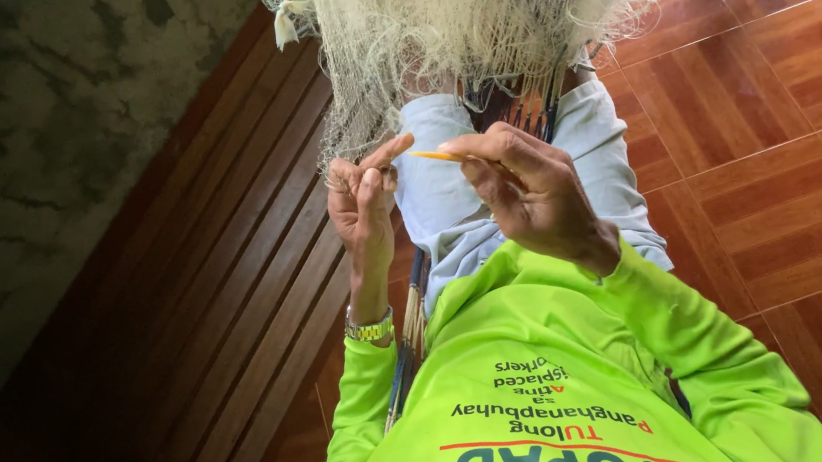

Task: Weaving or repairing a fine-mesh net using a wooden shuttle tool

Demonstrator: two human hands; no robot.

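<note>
A pale, fine-meshed fishing net [452,26] hangs in a bunch over my lap. My left hand [361,201] pinches an edge of the net between thumb and fingers, a metal watch on its wrist. My right hand [528,195] grips a slim yellow netting needle [439,156], its tip pointing toward the left hand. The two hands are close together, just below the net. I wear a bright green long-sleeved shirt [547,389] and light grey trousers [449,207].
A dark wooden slatted bench [225,279] runs under me on the left. Reddish-brown floor tiles [776,156] lie on the right. A rough grey wall [31,147] stands at the left. Thin striped rods [407,342] lie along my left side.
</note>
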